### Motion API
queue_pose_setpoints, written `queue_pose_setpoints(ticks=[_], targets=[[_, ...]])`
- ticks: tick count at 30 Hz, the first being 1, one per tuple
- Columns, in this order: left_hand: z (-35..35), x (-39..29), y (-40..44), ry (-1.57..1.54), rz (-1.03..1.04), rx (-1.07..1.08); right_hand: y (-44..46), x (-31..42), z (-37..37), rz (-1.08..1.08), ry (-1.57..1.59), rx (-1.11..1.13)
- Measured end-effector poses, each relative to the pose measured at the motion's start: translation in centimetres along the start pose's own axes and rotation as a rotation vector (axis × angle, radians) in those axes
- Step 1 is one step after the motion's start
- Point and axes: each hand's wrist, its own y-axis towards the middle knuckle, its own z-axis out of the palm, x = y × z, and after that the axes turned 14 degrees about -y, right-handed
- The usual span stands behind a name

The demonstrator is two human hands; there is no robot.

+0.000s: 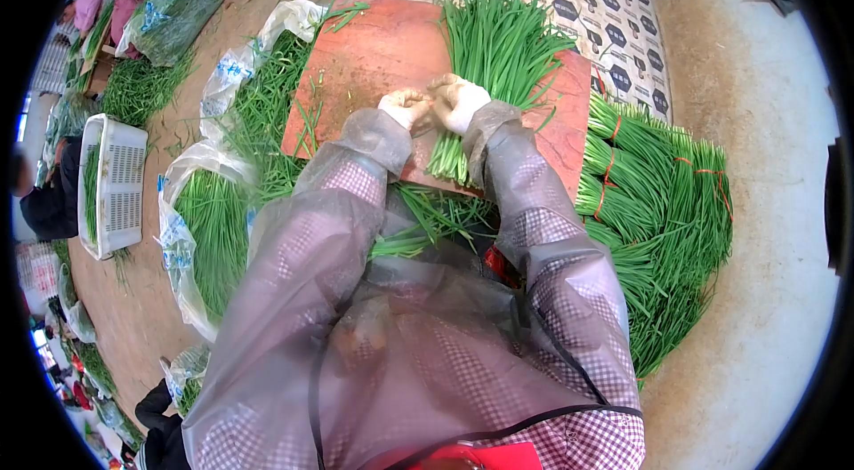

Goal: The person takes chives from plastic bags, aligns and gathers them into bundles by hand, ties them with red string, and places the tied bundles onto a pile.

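Note:
A loose bunch of green chives (498,34) lies on a reddish board (356,61), with its pale cut ends (449,159) toward me. My right hand (460,104), in a whitish glove, is over the stems with its fingers curled closed. Just left of the bunch, my left hand (406,105) is closed too, gloved the same way, its fingertips meeting those of the right. Whatever is pinched between the fingertips is too small to make out. Cut leaves (427,216) lie below the board's near edge, close to my body.
Banded chive bundles (658,221) are piled right of the board. On the left stand plastic bags of loose chives (213,221) and a white crate (120,185). A patterned sheet (623,34) lies behind. Other people (160,421) are at the far left.

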Motion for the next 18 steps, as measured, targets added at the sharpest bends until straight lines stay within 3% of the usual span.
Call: queue_pose_setpoints(ticks=[2, 3, 5, 6, 8, 9, 11, 12, 15, 16, 18], targets=[[-0.2, -0.1, 0.2, 0.386, 0.023, -0.047, -0.1, -0.1, -0.1, -0.058, 0.011, -0.034], [-0.4, -0.1, 0.6, 0.386, 0.023, -0.049, -0.2, -0.1, -0.2, -0.059, 0.012, -0.032], [-0.8, 0.1, 1.1, 0.913, 0.402, -0.042, -0.2, -0.1, -0.6, 0.013, 0.106, -0.029], [0.1, -0.6, 0.4, 0.914, 0.401, -0.043, -0.4, 0.1, -0.6, 0.014, 0.108, -0.028], [1.9, -2.0, -0.8, 1.138, 0.564, -0.042, -0.9, 0.4, -0.7, -0.007, 0.429, -0.210], [2.2, -2.2, -0.9, 1.138, 0.565, -0.043, -0.9, 0.2, -1.0, -0.008, 0.429, -0.211], [2.5, -2.5, -0.9, 1.214, 0.638, -0.056, -0.9, -0.2, -1.6, 0.100, 0.328, 0.086], [2.3, -2.5, -0.8, 1.214, 0.637, -0.059, -1.3, 0.3, -2.0, 0.166, 0.477, 0.122], [2.3, -2.7, -1.0, 1.117, 0.505, -0.045, -0.7, -1.7, 0.8, 0.070, 0.476, -0.034], [2.5, -3.0, -1.7, 1.109, 0.451, -0.028, -1.0, -1.7, 1.3, 0.145, 0.777, -0.041], [2.6, -3.4, -3.2, 1.100, 0.396, -0.013, -1.0, -1.8, 1.2, 0.186, 0.903, -0.030]])
